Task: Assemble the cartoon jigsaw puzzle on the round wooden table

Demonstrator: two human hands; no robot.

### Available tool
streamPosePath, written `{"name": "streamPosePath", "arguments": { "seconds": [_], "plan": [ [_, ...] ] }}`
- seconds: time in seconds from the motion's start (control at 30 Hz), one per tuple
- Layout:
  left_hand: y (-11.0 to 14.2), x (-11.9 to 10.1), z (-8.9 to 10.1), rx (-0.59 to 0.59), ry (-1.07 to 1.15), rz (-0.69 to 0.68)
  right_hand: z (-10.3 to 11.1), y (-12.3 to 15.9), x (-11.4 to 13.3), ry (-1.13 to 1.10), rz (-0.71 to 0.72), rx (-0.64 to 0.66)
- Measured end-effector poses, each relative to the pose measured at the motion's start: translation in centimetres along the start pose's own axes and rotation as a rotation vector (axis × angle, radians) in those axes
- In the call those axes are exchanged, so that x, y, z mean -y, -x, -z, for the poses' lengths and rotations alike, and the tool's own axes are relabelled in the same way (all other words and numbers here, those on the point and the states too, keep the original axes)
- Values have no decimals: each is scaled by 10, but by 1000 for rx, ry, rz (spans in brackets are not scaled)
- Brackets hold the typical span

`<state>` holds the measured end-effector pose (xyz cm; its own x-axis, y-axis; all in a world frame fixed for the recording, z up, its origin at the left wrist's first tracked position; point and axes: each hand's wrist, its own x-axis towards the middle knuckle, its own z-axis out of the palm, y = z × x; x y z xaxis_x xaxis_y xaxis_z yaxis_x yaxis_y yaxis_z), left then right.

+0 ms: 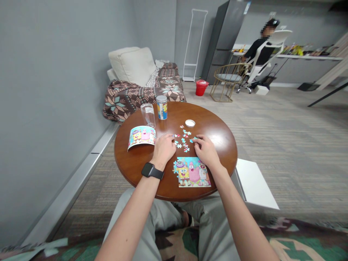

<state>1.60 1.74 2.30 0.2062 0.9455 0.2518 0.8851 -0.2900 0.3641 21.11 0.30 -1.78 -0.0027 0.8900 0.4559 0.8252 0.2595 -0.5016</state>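
On the round wooden table (217, 145) lies a partly assembled cartoon jigsaw puzzle (192, 172). Beyond it are several loose puzzle pieces (183, 139). My left hand (163, 148), with a black watch on its wrist, rests knuckles-up with its fingers curled at the left edge of the loose pieces. My right hand (206, 149) sits above the puzzle's upper right corner, fingertips pinched on a small puzzle piece (194, 139).
A curled reference picture (141, 136), a clear glass (148, 115), a printed can (162, 107) and a white lid (190, 123) also stand on the table. A sofa (141, 87) lies behind, a white panel (254, 185) on the right. Another person sits at a far desk.
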Motion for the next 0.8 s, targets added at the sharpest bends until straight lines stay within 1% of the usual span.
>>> {"name": "streamPosePath", "arguments": {
  "seconds": [0.8],
  "plan": [
    [1, -1, 1, 8, -5, -1, 1, 0, -1, -2, -18, 16]
  ]
}}
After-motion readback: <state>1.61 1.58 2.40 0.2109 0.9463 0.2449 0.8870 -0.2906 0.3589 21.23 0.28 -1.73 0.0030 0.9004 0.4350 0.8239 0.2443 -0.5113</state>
